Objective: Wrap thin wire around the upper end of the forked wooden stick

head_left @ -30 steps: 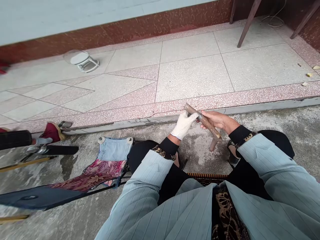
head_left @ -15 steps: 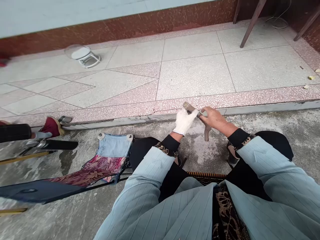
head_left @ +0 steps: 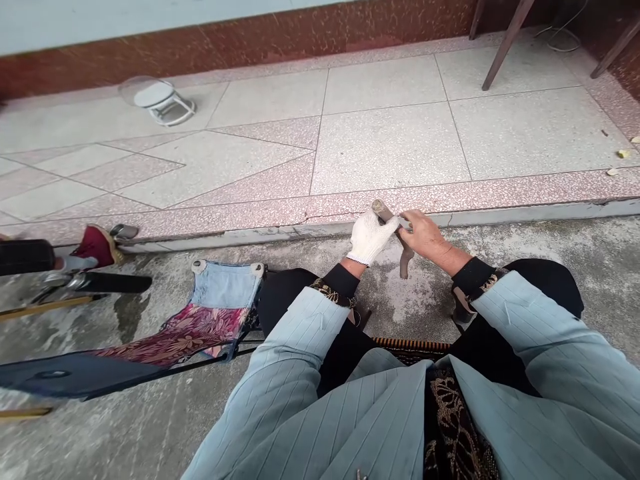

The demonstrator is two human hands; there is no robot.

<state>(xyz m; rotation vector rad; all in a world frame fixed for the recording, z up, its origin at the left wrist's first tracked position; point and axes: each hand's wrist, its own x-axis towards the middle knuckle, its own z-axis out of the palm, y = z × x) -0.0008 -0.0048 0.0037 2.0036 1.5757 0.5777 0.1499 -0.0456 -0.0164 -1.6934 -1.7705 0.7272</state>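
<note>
In the head view, my left hand [head_left: 369, 238], in a white knitted glove, is closed round a crooked brown wooden stick [head_left: 406, 257]. The stick's pale cut end sticks out above the glove, and its bent lower part hangs below, between my knees. My bare right hand [head_left: 425, 237] presses thumb and curled fingers against the stick's middle, right beside the glove. Where the fingers meet the wood, a small band or other detail is too hidden to make out.
A raised tiled step [head_left: 390, 147] runs ahead of me, with a small white stool [head_left: 163, 100] on it. To my left stands a folding chair with a patched fabric seat [head_left: 227, 287]. Another person's red shoe [head_left: 97, 245] rests farther left. Wooden furniture legs [head_left: 507, 43] stand at upper right.
The stick has turned to a steeper angle, its lower end swinging left. Both hands stay close together on it. The whole view has shifted slightly.
</note>
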